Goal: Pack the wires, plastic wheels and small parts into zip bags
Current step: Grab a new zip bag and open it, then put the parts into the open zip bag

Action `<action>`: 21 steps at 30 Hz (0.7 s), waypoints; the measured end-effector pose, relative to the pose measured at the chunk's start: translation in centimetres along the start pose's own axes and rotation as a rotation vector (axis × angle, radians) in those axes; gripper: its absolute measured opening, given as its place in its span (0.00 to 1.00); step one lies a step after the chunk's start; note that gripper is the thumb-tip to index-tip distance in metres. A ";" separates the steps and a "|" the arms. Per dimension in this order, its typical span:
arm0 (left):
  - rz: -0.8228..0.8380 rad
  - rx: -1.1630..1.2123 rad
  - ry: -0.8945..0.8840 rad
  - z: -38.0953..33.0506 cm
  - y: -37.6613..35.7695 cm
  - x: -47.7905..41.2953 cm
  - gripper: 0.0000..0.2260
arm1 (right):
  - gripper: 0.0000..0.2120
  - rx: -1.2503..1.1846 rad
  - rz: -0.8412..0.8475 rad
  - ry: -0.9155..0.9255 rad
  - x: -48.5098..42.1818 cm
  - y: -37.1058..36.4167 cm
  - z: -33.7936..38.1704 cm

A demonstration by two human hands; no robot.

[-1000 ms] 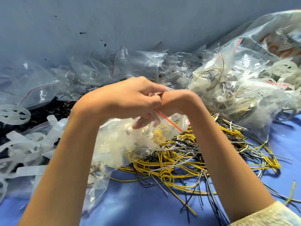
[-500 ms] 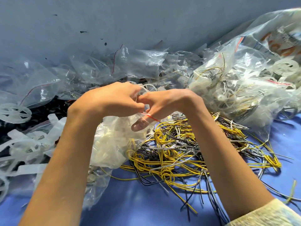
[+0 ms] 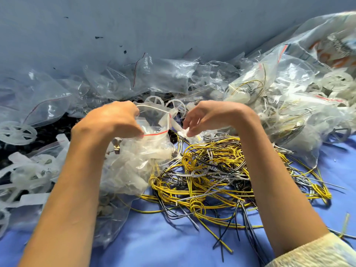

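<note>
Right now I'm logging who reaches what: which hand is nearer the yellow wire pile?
Right. The right hand hovers just above the pile's far edge; the left hand is off to its left, holding the zip bag.

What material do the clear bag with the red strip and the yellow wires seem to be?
Clear bag with the red strip: thin glossy plastic film, likely; it crinkles and glints. Yellow wires: smooth plastic-looking insulation holding springy loops; the core is hidden.

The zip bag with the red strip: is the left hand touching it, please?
Touching. The head view shows the left hand pinching the open mouth of the zip bag, fingers on its rim at the red strip.
</note>
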State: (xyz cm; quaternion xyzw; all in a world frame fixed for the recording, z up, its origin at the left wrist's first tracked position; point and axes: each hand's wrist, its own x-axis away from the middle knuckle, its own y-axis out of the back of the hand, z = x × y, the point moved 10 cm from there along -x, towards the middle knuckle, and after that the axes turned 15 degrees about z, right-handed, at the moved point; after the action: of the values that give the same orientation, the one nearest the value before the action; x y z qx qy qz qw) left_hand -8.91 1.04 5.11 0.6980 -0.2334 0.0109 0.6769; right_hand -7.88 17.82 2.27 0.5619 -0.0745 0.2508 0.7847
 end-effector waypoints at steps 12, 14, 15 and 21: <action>0.103 0.006 -0.059 -1.5 -1.4 -1.0 0.23 | 0.19 0.114 0.061 -0.010 -7.1 -5.6 0.5; 0.119 -0.008 -0.071 -1.8 -1.6 -1.0 0.22 | 0.15 0.174 0.016 -0.008 -7.1 -5.3 0.6; 0.126 -0.015 -0.079 -1.9 -1.7 -1.1 0.22 | 0.13 0.195 -0.015 -0.001 -7.1 -5.0 0.6; 0.174 -0.016 -0.102 -1.8 -2.3 -1.3 0.26 | 0.11 0.157 -0.144 -0.041 -6.7 -4.7 -0.2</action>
State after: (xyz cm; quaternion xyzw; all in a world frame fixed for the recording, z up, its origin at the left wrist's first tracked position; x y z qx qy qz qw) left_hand -8.74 3.11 2.63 0.6694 -0.3273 0.0324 0.6661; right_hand -11.43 14.83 -4.47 0.6304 -0.0301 0.1873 0.7527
